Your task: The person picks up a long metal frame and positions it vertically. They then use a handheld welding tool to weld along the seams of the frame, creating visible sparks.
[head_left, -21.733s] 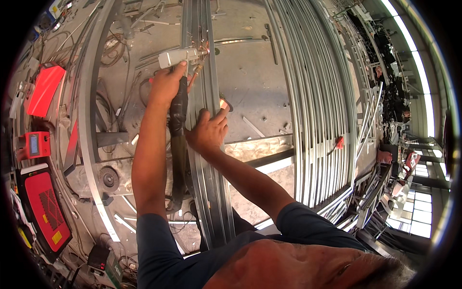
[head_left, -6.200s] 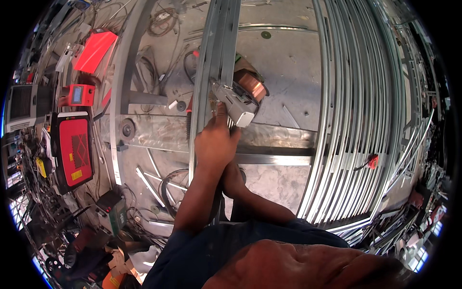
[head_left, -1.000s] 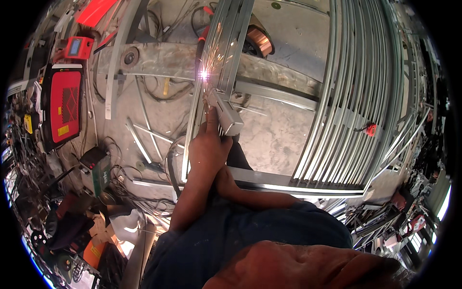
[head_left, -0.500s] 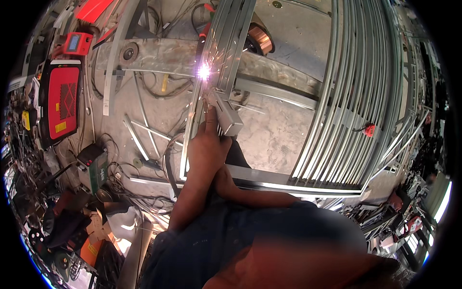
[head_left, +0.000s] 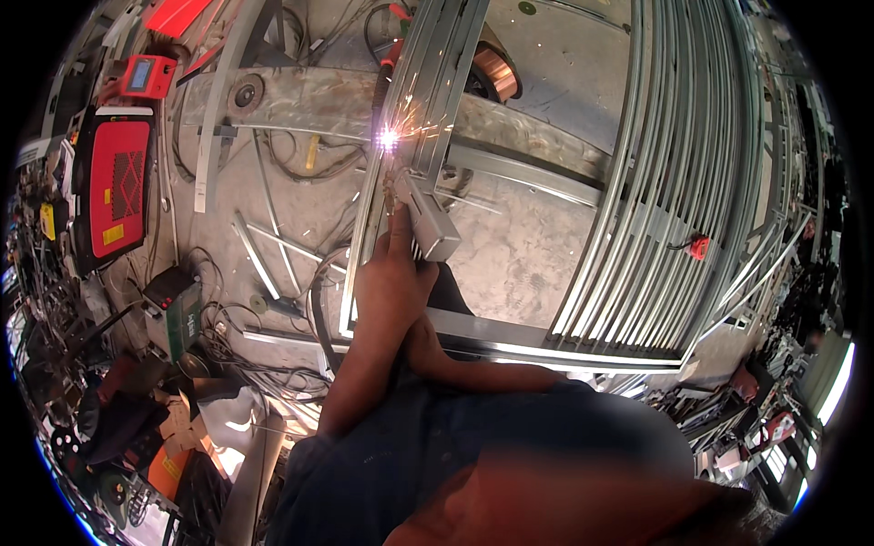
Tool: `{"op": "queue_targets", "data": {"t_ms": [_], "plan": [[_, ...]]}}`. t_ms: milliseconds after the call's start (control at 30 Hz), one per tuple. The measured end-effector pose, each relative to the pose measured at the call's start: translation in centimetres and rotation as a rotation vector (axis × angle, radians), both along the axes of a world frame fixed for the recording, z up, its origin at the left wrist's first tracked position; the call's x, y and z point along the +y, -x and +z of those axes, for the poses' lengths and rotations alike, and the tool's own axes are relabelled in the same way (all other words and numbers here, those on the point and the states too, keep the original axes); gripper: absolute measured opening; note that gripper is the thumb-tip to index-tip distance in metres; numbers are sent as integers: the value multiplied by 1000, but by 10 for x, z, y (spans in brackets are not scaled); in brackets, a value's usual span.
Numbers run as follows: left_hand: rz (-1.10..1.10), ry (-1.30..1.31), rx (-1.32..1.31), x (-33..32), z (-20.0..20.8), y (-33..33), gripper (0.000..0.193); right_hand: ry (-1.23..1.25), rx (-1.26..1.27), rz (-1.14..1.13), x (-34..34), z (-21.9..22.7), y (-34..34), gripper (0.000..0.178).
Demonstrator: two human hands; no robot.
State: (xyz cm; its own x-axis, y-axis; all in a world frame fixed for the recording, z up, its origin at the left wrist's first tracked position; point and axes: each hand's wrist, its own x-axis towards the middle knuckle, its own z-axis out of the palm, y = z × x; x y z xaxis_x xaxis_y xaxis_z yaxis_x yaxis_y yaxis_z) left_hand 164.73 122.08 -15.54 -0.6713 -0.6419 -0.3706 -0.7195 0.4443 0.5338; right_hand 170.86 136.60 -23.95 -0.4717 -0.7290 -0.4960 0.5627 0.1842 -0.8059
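My left hand is closed round a grey box-shaped welding gun, its index finger stretched along the tool. A bright arc burns just beyond the tip, on long steel profiles, and orange sparks fly up and to the right. My right forearm crosses beneath my left wrist. The right hand itself is hidden behind the left one, so its fingers do not show. Behind the arc, a red and black handle lies along the steel's left side.
Parallel steel tubes fill the frame at right, with a small red tape measure on them. A copper wire spool sits beyond. At left stand a red machine and a green box; cables and loose metal strips litter the floor.
The glow is smaller, and sparks spread more to the right. The hands and welding gun have barely moved.
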Motion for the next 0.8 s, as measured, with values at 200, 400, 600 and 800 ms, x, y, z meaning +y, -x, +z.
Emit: {"op": "queue_targets", "data": {"t_ms": [200, 400, 600, 800], "plan": [[-8, 14, 15, 2, -2, -4, 89, -83, 8, 105, 1, 10, 6, 41], [-13, 33, 49, 4, -5, -7, 89, -76, -66, 115, 5, 5, 5, 44], [-35, 49, 113, 14, 3, -11, 95, -182, 18, 174, 4, 33, 10, 36], [-190, 11, 272, 24, 44, -19, 100, 63, 509, 433, 22, 54, 9, 34]]}}
